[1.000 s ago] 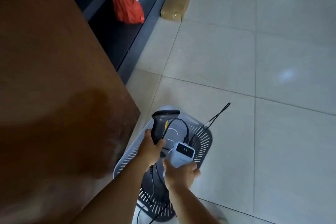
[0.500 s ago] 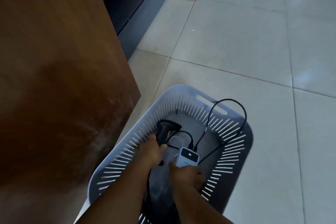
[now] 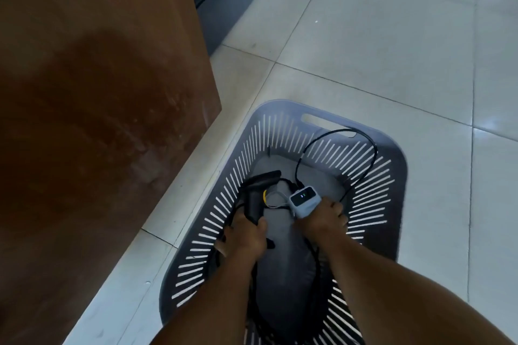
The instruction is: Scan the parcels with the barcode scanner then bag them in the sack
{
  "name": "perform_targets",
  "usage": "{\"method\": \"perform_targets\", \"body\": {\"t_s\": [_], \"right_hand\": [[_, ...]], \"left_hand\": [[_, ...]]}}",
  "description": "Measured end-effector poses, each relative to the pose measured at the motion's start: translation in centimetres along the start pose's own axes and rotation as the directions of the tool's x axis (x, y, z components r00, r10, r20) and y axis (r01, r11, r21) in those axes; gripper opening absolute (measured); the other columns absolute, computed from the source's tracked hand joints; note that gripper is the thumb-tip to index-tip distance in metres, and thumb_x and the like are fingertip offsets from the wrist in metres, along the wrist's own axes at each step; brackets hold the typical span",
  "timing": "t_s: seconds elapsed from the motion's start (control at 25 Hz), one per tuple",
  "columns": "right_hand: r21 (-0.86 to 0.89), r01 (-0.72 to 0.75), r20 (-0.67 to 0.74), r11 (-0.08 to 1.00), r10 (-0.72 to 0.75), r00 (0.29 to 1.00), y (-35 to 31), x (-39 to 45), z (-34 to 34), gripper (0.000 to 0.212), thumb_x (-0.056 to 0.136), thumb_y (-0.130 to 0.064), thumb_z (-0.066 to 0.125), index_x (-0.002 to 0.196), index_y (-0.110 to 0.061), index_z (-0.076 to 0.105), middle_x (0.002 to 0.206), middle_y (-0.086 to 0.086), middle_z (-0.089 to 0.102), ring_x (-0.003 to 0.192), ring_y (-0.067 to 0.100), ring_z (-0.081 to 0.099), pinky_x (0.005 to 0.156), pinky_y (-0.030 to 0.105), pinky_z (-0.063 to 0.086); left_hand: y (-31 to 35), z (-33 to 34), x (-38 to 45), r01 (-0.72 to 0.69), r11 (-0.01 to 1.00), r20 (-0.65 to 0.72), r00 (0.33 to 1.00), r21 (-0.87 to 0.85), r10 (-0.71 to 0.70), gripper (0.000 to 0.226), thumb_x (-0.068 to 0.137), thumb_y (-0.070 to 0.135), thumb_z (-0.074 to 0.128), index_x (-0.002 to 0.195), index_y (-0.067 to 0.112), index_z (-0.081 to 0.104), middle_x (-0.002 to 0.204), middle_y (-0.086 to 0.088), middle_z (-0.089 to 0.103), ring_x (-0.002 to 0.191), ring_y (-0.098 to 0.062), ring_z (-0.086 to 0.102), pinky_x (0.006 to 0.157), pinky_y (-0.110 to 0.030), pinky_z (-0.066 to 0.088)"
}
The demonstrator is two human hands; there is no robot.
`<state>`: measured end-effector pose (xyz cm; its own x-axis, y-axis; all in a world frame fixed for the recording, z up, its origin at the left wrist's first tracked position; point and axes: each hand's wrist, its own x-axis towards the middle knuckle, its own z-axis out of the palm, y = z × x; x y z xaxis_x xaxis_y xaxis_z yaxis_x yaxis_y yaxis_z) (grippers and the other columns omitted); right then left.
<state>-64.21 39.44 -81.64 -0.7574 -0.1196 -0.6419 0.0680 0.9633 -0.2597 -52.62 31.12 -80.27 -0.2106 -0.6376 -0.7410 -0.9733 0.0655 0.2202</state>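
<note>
Basket [image 3: 392, 176] btwn cabinet [image 3: 98, 120] & floor [image 3: 392, 50].

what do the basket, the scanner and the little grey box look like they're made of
Basket: probably moulded plastic, matt grey, given its even slits and cut-out handle.
Barcode scanner, held by the left hand: black, likely hard plastic, dull sheen, with a yellow part.
Small grey box, held by the right hand: smooth pale casing, seemingly plastic, with a dark glossy lit display.
</note>
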Motion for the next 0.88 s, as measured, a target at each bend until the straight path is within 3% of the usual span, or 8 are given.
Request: {"method": "perform_targets", "body": {"t_s": [0.08,0.2,0.32,0.48,0.76,0.88], "right_hand": [[-0.018,0.002,-0.007,1.0,-0.002,1.0,0.2,-0.3,-0.2,0.094,0.072,-0.039,0.076,0.143,-0.006,0.024,0.144,0.016,0.028,0.134,0.038,0.028,0.113,0.045,0.025],[0.069,-0.129,-0.006,0.989,0.13,0.992,-0.4,-2.1,1.4,0.096,0.069,-0.043,0.077,0.14,-0.006,0.024,0.14,0.013,0.03,0.131,0.035,0.034,0.11,0.045,0.032],[0.178,-0.257,-0.016,0.95,0.264,0.965,-1.3,-3.8,3.7,0.085,0.076,-0.039,0.073,0.139,-0.006,0.025,0.138,0.012,0.031,0.127,0.032,0.037,0.106,0.042,0.035],[0.316,-0.355,0.04,0.88,0.361,0.932,-2.2,-3.6,4.8,0.09,0.077,-0.035,0.075,0.14,-0.004,0.019,0.142,0.014,0.028,0.131,0.029,0.033,0.105,0.039,0.033],[0.358,-0.339,0.021,0.87,0.355,0.934,-2.6,-3.9,4.8,0.097,0.073,-0.042,0.077,0.14,-0.008,0.017,0.142,0.013,0.024,0.131,0.029,0.028,0.106,0.04,0.031],[0.333,-0.284,-0.076,0.899,0.326,0.942,-2.3,-4.3,4.8,0.103,0.068,-0.048,0.078,0.14,-0.009,0.016,0.141,0.012,0.024,0.13,0.029,0.029,0.106,0.041,0.03]], "left_hand": [[0.7,0.2,0.9,-0.034,0.998,0.011,0.999,-0.053,0.035,0.066,0.097,0.05,0.038,0.15,0.014,0.022,0.151,-0.013,0.034,0.138,-0.033,0.031,0.115,-0.047,0.021],[1.7,-0.2,2.3,-0.103,0.993,-0.031,0.994,-0.05,0.102,0.065,0.097,0.04,0.046,0.147,0.006,0.023,0.149,-0.019,0.032,0.136,-0.035,0.034,0.111,-0.044,0.03],[1.8,0.4,2.3,-0.198,0.98,-0.048,0.979,-0.009,0.198,0.072,0.097,0.024,0.049,0.152,0.01,0.005,0.152,-0.02,0.024,0.136,-0.036,0.033,0.11,-0.044,0.03],[2.3,0.7,3.0,-0.306,0.945,-0.065,0.947,0.114,0.315,0.075,0.098,0.009,0.043,0.153,0.01,-0.009,0.159,-0.018,0.01,0.141,-0.034,0.024,0.114,-0.04,0.024],[2.5,0.3,3.1,-0.386,0.876,-0.094,0.899,0.287,0.427,0.077,0.097,0.007,0.044,0.152,0.005,-0.01,0.159,-0.015,0.006,0.141,-0.034,0.023,0.113,-0.038,0.024],[2.2,0.3,3.0,-0.426,0.84,-0.125,0.864,0.335,0.488,0.077,0.097,0.009,0.045,0.152,0.006,-0.008,0.16,-0.014,0.001,0.142,-0.032,0.021,0.115,-0.036,0.023]]}}
